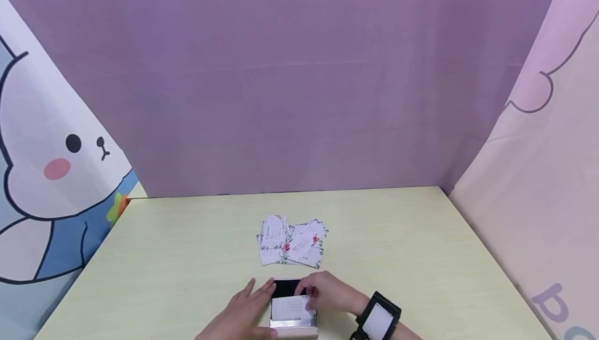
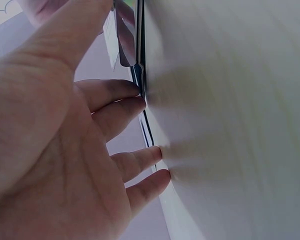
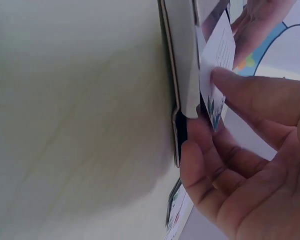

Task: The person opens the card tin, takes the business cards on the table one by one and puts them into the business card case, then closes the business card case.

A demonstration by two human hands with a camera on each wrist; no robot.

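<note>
Head view: two hands [image 1: 285, 303], one box [image 1: 294, 313].

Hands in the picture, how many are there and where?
2. The left hand rests on the table against the box; the right hand pinches a card over it.

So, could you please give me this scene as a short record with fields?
Surface: pale table
Box: small open box at the near edge, dark inside
Right hand: right hand pinches a white card at the box's opening
Left hand: left hand rests flat on the table, fingers straight against the box's left side
Other cards: loose pile of cards beyond the box
Wrist: black strap on the right wrist
</note>
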